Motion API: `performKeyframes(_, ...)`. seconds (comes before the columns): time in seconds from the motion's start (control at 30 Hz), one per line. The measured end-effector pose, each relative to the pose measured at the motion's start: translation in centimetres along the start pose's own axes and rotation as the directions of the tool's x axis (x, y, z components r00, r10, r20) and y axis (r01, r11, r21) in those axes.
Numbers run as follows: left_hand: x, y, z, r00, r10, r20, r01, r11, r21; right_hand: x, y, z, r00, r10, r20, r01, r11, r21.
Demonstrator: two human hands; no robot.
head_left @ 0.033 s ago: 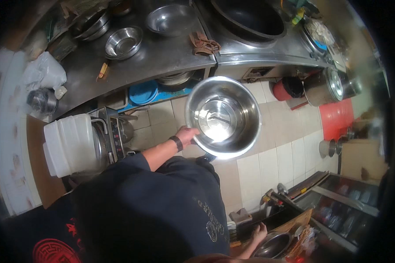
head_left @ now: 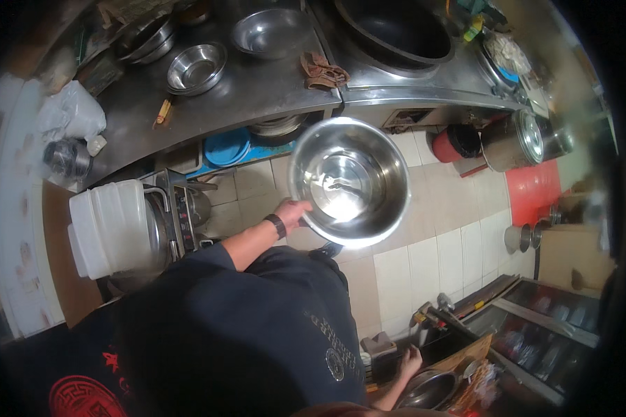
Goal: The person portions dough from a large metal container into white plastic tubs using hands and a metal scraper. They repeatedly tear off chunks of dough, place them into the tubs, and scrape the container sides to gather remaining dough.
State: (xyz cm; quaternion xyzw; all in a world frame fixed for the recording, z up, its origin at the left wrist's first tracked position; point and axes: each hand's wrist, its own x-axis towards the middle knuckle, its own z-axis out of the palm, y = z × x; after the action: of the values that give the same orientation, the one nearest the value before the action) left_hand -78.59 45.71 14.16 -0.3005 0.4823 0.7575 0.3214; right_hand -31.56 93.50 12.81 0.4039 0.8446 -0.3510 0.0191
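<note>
A large, deep stainless steel basin (head_left: 389, 177) hangs over the tiled floor, tilted so that its inside shows. My left hand (head_left: 291, 213) is closed on the basin's near left rim. A dark streak crosses the shiny bottom; whether it is a reflection or something lying there, I cannot tell. Down at the lower right, my right hand (head_left: 410, 361) is held away from the basin with its fingers loosely apart and nothing seen in them. Close beside it sits a metal bowl (head_left: 430, 390) on a cluttered surface.
Ahead runs a steel counter (head_left: 250, 87) with metal bowls (head_left: 197, 68) and a brown cloth (head_left: 323, 71). A large wok (head_left: 396, 31) is set at the far right. White plastic tubs (head_left: 115, 226) stand at left. A red bin (head_left: 455, 142) and a big pot (head_left: 511, 142) stand beyond the floor.
The basin in my left hand has shifted slightly left and away from me. My right hand has risen a little in the picture, away from the lower edge.
</note>
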Motion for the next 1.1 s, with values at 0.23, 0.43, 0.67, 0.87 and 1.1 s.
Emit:
performKeyframes(0.23,-0.5,7.3,1.9,0.961,0.225,-0.159,-0.24,0.967,-0.08,16.2,-13.7,9.7,0.969,0.12,0.218,-0.068,0.969,-0.236)
performKeyframes(0.43,3.8,11.6,0.2,0.953,0.301,-0.024,-0.3,0.953,0.036,18.1,-19.7,11.7,0.997,0.009,0.082,-0.01,1.0,0.013)
performKeyframes(0.67,11.9,14.7,2.1,0.996,0.001,0.089,-0.026,0.959,0.281,-0.9,-13.1,17.7,0.844,0.535,0.035,-0.536,0.84,0.088)
performKeyframes(0.87,11.8,12.0,9.2,0.992,-0.032,0.12,-0.041,0.83,0.556,-17.3,-9.8,26.3,0.703,0.71,0.041,-0.71,0.704,-0.021)
performKeyframes(1.1,9.1,1.8,19.8,0.947,-0.24,0.211,0.011,0.684,0.729,-22.6,-2.3,33.2,0.852,0.524,-0.009,-0.476,0.767,-0.431)
